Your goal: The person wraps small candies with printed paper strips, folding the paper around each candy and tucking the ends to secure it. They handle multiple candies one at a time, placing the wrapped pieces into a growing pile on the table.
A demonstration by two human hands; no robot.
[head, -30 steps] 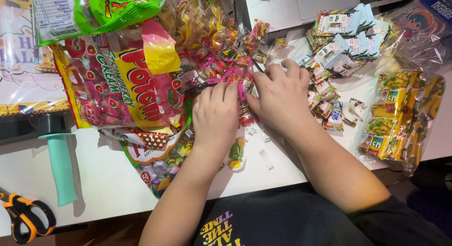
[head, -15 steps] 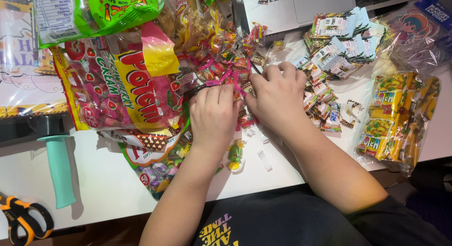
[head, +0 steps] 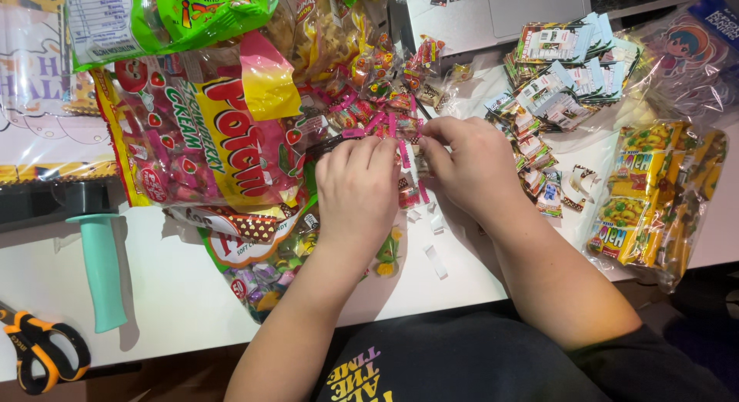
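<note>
My left hand [head: 356, 188] lies knuckles up on a small clear bag of mixed sweets [head: 385, 110] with pink strips, fingers curled into its near edge. My right hand [head: 468, 167] is beside it, thumb and fingertips pinching the same bag's edge. What lies under the fingers is hidden. A large red and yellow bag of strawberry sweets [head: 208, 136] is just left of my left hand. A clear bag of wrapped soft candies [head: 265, 260] lies under my left wrist.
A green gum bag [head: 169, 17] lies at top left. Stacks of small packets [head: 562, 71] and loose wrapped sweets [head: 539, 171] are at right, with yellow candy packs [head: 654, 194] in clear film. A teal handle [head: 100, 267] and orange scissors [head: 38, 356] lie at left on the white table [head: 169, 302].
Both hands have slid slightly away from me and closer together on the small bag of sweets; my right fingertips now pinch its edge.
</note>
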